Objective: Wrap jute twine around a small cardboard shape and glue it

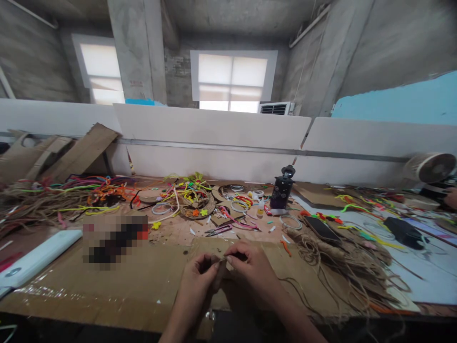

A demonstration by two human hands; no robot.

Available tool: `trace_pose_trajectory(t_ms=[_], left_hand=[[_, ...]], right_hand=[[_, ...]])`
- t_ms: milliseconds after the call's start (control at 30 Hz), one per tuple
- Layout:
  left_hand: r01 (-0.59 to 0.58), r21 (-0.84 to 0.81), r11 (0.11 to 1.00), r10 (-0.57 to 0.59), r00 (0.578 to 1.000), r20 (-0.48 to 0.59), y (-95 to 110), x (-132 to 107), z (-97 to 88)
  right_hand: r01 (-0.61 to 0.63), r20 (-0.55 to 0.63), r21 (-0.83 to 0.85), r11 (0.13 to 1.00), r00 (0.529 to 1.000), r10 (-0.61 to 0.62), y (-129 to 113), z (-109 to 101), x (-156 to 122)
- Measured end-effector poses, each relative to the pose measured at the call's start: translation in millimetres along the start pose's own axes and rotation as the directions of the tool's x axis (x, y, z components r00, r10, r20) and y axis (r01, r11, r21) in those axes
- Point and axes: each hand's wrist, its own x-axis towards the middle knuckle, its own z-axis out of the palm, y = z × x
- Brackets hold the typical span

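Note:
Over the front of the cardboard mat [150, 281], my left hand [203, 274] and my right hand [250, 264] meet with thumbs and fingers pinched together. Between the fingertips is a small brownish piece, too small and too close in colour to the mat to name. Brown twine [296, 290] trails over the mat to the right of my right hand, running to a loose heap of twine [321, 257]. Beyond the hands lie pink-handled thread snips [219, 230] and a small yellowish bottle [260, 208].
A twine wreath with coloured pipe cleaners [196, 205] lies at the back. A dark tumbler [280, 193] stands right of it. A phone [323, 229] rests by the twine. A white device [43, 259] lies left; a fan [430, 167] stands far right, near another person's hand [452, 197].

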Motion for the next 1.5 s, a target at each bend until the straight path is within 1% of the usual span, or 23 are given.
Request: trace_pose_trajectory(t_ms=[133, 233, 300, 400, 467, 600, 767, 933, 1033, 1133, 1200, 1267, 1400, 1500], left_hand=[[-0.036, 0.022, 0.999, 0.036, 0.999, 0.009, -8, 5, -4.8], [-0.035, -0.021, 0.999, 0.036, 0.998, 0.047, -16, 7, -7.2], [-0.016, -0.060, 0.998, 0.020, 0.997, 0.077, -17, 5, -6.6], [0.030, -0.076, 0.997, -0.021, 0.994, 0.111, -11, -2, -4.8], [0.049, -0.038, 0.998, -0.045, 0.993, 0.113, -4, -5, -4.7], [0.013, 0.050, 0.999, -0.016, 0.997, 0.071, 4, -4, -7.9], [0.014, 0.067, 0.998, -0.019, 0.997, 0.073, 2, 1, -11.1], [0.028, 0.071, 0.997, -0.033, 0.997, 0.075, 1, 0, -12.9], [0.045, 0.065, 0.997, -0.049, 0.997, 0.065, 3, -1, -13.2], [0.040, 0.121, 0.992, -0.049, 0.996, 0.072, 3, -1, -12.2], [0.008, 0.193, 0.981, -0.026, 0.996, 0.088, 4, 1, -11.1], [-0.063, 0.261, 0.963, 0.035, 0.994, 0.108, 4, 2, -10.0], [-0.231, 0.382, 0.895, 0.176, 0.969, 0.173, 5, 5, -8.7], [-0.288, 0.449, 0.846, 0.220, 0.955, 0.199, 5, 5, -8.2]], right_hand=[[-0.001, 0.025, 0.017, 1.000, 1.000, 0.001, 3, 0, 0], [-0.005, 0.030, 0.019, 1.000, 1.000, 0.004, 2, 0, 0], [-0.005, 0.029, 0.018, 1.000, 1.000, 0.004, 1, -1, 0], [0.000, 0.032, 0.016, 1.000, 1.000, -0.001, -1, -3, 0], [0.002, 0.036, 0.017, 1.000, 0.999, -0.003, -3, -4, 1], [0.004, 0.055, 0.029, 1.000, 0.998, -0.006, -3, -6, 1], [0.010, 0.076, 0.024, 1.000, 0.997, -0.011, -1, -11, 1], [0.030, 0.099, -0.028, 0.999, 0.995, -0.027, -2, -19, 1], [0.068, 0.125, -0.077, 0.995, 0.990, -0.058, -7, -24, 1], [0.134, 0.173, -0.131, 0.982, 0.979, -0.110, -14, -27, 2], [0.179, 0.205, -0.168, 0.969, 0.968, -0.144, -18, -28, 3], [0.216, 0.228, -0.205, 0.955, 0.959, -0.168, -22, -30, 4], [0.271, 0.266, -0.268, 0.924, 0.943, -0.200, -27, -31, 6], [0.300, 0.285, -0.300, 0.906, 0.934, -0.215, -29, -29, 7]])
